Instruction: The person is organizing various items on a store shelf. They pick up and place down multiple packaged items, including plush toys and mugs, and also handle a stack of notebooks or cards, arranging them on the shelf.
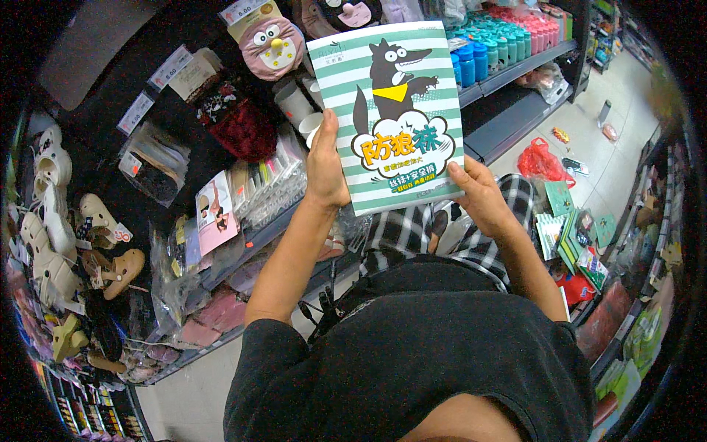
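A flat hosiery packet [397,177] with green and white stripes and a cartoon wolf is held up before me, its printed front facing the camera. My left hand [327,171] grips its left edge, with the thumb up along the side. At the lower right corner, my right hand [478,190] pinches the packet between a thumb on the front and fingers behind. Behind the packet, part of the shelf and some white cups [310,126] are covered from view. My legs in black and white checked trousers [397,229] are bent below it.
On the left, a shelf holds clear-wrapped packets [273,179], a dark red velvet item [243,130] and hanging clogs [52,221]. Coloured bottles [497,47] line the upper right shelf. A red plastic bag [536,160] and several green striped packets [569,235] lie on the floor at right.
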`<state>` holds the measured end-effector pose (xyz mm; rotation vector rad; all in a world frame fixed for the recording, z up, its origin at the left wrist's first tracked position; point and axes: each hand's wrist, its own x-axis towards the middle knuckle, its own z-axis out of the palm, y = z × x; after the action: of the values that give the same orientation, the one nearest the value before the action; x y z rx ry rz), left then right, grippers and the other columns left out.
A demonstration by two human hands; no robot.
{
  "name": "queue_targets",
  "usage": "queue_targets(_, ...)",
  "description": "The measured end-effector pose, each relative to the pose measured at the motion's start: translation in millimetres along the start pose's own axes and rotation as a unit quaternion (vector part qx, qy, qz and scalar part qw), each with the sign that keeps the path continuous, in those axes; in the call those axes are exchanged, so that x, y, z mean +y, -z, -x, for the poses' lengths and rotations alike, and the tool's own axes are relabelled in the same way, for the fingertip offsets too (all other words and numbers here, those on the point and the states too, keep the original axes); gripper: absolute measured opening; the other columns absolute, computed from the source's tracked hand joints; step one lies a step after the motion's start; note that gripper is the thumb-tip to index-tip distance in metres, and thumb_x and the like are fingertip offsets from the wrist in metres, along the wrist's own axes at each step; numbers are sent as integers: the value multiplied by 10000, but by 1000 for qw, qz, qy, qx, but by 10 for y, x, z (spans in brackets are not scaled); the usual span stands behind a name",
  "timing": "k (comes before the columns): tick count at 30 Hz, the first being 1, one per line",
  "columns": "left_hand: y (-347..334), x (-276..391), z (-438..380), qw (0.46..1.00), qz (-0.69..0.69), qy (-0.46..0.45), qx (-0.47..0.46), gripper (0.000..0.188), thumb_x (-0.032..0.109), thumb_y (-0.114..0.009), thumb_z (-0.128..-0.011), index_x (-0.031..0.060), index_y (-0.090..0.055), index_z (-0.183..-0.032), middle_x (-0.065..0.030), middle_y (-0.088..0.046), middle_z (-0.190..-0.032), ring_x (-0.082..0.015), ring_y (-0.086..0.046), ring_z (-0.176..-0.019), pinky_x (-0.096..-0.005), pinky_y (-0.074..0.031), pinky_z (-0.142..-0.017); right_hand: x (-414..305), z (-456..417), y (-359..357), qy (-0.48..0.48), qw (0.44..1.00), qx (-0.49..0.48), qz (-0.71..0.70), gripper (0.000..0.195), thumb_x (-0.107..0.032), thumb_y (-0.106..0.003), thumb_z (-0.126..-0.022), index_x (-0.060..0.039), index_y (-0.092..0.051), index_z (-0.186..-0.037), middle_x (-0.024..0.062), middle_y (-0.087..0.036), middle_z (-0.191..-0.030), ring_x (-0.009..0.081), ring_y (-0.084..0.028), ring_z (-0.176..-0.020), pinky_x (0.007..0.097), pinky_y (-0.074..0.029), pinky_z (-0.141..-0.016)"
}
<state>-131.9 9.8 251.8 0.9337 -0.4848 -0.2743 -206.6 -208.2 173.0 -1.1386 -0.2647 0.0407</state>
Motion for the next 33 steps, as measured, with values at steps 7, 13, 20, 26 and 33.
queue_targets(7,11,0,33,1000,-23,7,12,521,439,-376,-1011,49,-444,-1349,-149,-583,-1267,-325,-605,-1110,-486,-491,-961,35,-4,20,-20,1000,14,11,402,-287,-490,-1004,0,-491,-1285,101,-598,-1203,190,-586,-1099,379,-464,-975)
queue_targets(13,-48,2,55,1000,-5,-2,7,484,381,-366,-1029,-13,-438,-1301,-163,-592,-1221,-283,-643,-1050,-411,-567,-860,64,-29,48,-23,1000,7,16,390,-281,-482,-1007,-6,-494,-1283,99,-600,-1201,191,-587,-1095,385,-465,-969)
queue_targets(20,52,-85,72,997,-74,-8,28,391,296,-535,-977,53,-462,-1275,-131,-615,-1149,-260,-652,-1004,-409,-571,-843,143,-37,98,-21,1000,-2,5,389,-284,-480,-1008,-15,-494,-1290,85,-590,-1225,188,-573,-1112,379,-446,-988)
queue_targets(26,188,-719,-27,991,-115,65,31,351,234,-660,-902,35,-524,-1158,-111,-652,-979,-191,-670,-805,-358,-580,-686,-57,-89,-98,354,713,216,565,627,-368,-450,-976,15,-326,-1457,191,-312,-1515,350,-240,-1420,431,-155,-1160)
queue_targets(33,33,-1553,24,974,-210,-5,-81,354,163,-657,-865,39,-592,-1190,-77,-624,-1184,-161,-541,-1066,-353,-458,-922,24,-644,126,339,619,25,708,633,-532,-274,-969,-162,-377,-1472,86,-293,-1545,354,-156,-1451,496,-78,-1166)
